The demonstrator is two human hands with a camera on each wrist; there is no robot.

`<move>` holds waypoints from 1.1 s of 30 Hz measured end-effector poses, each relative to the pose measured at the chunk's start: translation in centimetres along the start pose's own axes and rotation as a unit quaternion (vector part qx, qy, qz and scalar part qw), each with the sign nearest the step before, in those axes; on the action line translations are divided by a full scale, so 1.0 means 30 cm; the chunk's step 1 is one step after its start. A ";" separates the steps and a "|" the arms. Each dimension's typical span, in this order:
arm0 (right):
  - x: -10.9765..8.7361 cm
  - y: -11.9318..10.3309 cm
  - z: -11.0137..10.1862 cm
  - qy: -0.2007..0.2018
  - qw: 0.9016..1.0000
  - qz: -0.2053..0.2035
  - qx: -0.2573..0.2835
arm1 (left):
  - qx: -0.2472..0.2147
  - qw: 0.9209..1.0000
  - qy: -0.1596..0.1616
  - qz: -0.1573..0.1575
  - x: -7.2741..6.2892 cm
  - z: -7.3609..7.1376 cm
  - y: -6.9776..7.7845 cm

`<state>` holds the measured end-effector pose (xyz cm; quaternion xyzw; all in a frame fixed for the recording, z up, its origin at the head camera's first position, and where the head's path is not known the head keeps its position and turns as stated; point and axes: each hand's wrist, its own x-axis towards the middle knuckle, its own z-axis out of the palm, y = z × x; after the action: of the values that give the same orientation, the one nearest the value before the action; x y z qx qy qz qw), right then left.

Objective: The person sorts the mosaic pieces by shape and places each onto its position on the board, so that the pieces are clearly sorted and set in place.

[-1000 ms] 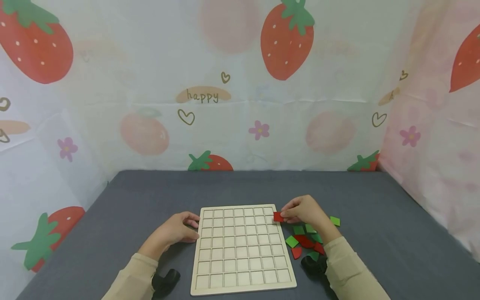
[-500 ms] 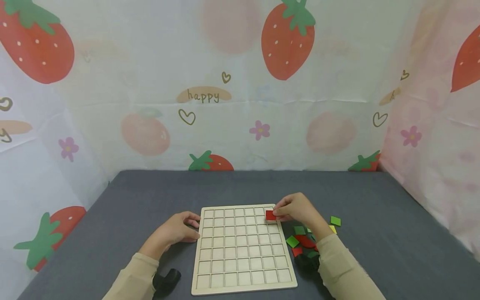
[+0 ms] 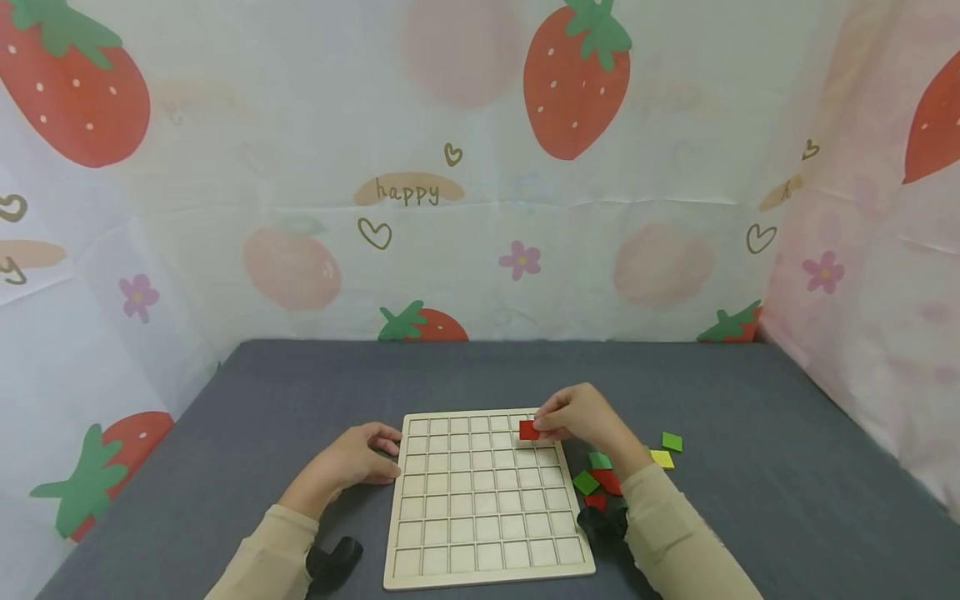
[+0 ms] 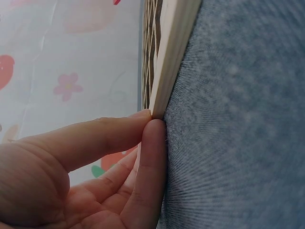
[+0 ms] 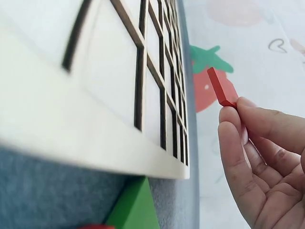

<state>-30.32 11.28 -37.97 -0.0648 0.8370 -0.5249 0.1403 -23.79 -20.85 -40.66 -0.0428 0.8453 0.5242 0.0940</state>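
A pale wooden grid board (image 3: 480, 500) with rows of square cells lies on the dark cloth. My left hand (image 3: 360, 457) holds its left edge; in the left wrist view the thumb and a finger (image 4: 153, 157) meet at the board's side, close to the cloth. Between thumb and fingertips, my right hand (image 3: 581, 417) pinches a red square tile (image 3: 528, 430) over the upper right cells. The right wrist view shows this red tile (image 5: 222, 88) tilted and raised above the board, with the other fingers curled beneath.
Right of the board are loose pieces: a green tile (image 3: 586, 482), a red piece (image 3: 607, 481), a yellow tile (image 3: 662, 459) and another green tile (image 3: 672, 442). The right forearm overlaps this area. Black wrist straps show at both wrists. A strawberry-print curtain (image 3: 480, 275) stands behind the table.
My right hand has carried the red tile leftward from the board's right edge to over the upper right cells. More of the yellow tile now shows. The left hand stays at the left edge.
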 end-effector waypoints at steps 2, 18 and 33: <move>0.001 -0.003 0.005 -0.002 1.000 -0.001 0.003 | -0.002 1.000 0.000 -0.001 0.000 -0.001 0.000; 0.012 -0.022 0.046 -0.020 1.000 -0.011 0.007 | -0.003 1.000 -0.002 -0.001 0.002 0.000 -0.002; 0.024 -0.041 0.081 -0.020 1.000 -0.012 -0.001 | -0.006 1.000 -0.007 -0.005 0.002 -0.002 0.001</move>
<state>-30.33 8.48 -37.98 -0.0853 0.8336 -0.5246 0.1508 -23.85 -20.88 -40.62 -0.0441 0.8412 0.5292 0.1019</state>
